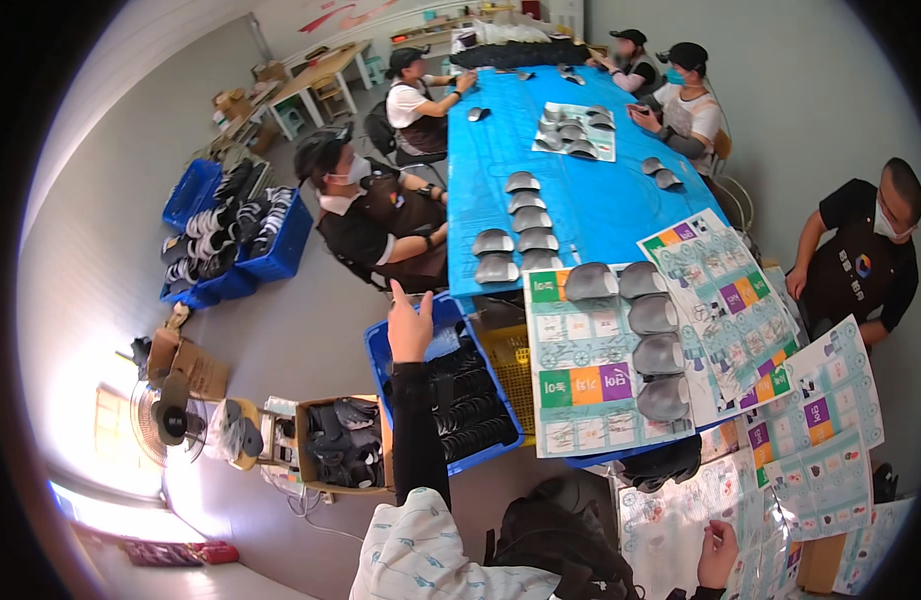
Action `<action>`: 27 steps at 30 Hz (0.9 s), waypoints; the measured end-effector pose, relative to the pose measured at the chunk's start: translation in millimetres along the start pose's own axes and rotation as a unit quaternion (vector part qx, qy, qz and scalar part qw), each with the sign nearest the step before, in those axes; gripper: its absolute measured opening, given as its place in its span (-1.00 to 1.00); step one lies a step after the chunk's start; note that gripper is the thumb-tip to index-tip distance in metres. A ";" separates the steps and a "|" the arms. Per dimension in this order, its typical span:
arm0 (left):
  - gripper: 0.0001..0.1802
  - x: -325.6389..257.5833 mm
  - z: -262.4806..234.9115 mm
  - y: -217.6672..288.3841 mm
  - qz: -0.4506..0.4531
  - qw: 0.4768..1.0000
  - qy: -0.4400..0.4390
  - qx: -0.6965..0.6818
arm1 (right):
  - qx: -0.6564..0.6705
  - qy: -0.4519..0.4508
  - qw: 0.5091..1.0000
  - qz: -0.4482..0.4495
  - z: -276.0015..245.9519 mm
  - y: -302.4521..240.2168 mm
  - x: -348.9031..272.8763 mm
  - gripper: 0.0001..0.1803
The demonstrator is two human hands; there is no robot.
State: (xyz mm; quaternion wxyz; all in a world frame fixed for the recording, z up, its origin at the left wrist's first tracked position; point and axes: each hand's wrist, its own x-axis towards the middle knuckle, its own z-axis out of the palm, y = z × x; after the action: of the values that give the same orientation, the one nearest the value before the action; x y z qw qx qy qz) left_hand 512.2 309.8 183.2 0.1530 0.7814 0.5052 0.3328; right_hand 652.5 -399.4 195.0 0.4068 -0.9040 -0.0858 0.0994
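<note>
My left hand (411, 327) is raised over the blue crate (509, 425), index finger stretched out and thumb apart, holding nothing. Dark curved pieces lie stacked in that crate. Low at the right, my right hand (719, 553) hovers by the printed sheets (671, 515), fingers loosely bent and nothing visible in them. Grey curved pieces like cap brims (653, 315) lie in a row on a printed board (581, 425) at the table's near end. More grey brim-like pieces (531, 217) stand in two columns on the blue-covered table (601, 215).
Several people sit or stand around the table; one seated person (366, 215) is close on the left. Filled blue crates (286, 245), an open cardboard box (306, 450) and a fan (171, 420) stand left. A yellow crate (511, 365) sits under the table edge.
</note>
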 end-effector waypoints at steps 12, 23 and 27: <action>-0.65 -262.0 -103.2 51.1 0.055 0.930 -0.301 -0.204 | 0.118 -0.156 0.964 -0.179 4.1 -65.8 -22.6 -0.77; -0.69 -394.2 -192.9 125.8 0.077 0.900 -0.418 -0.097 | 0.264 -0.303 0.905 -0.139 20.7 -5.3 -77.1 -0.76; -0.74 -405.4 -206.5 123.8 0.063 0.905 -0.388 -0.163 | 0.330 -0.343 0.872 -0.110 36.2 3.5 -73.8 -0.78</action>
State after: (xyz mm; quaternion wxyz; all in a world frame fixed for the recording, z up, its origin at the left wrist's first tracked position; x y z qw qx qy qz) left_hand 349.2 -126.4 257.4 0.4408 0.8432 0.2943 0.0899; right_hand 572.5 -393.1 177.0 0.6349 -0.6106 -0.2815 0.3805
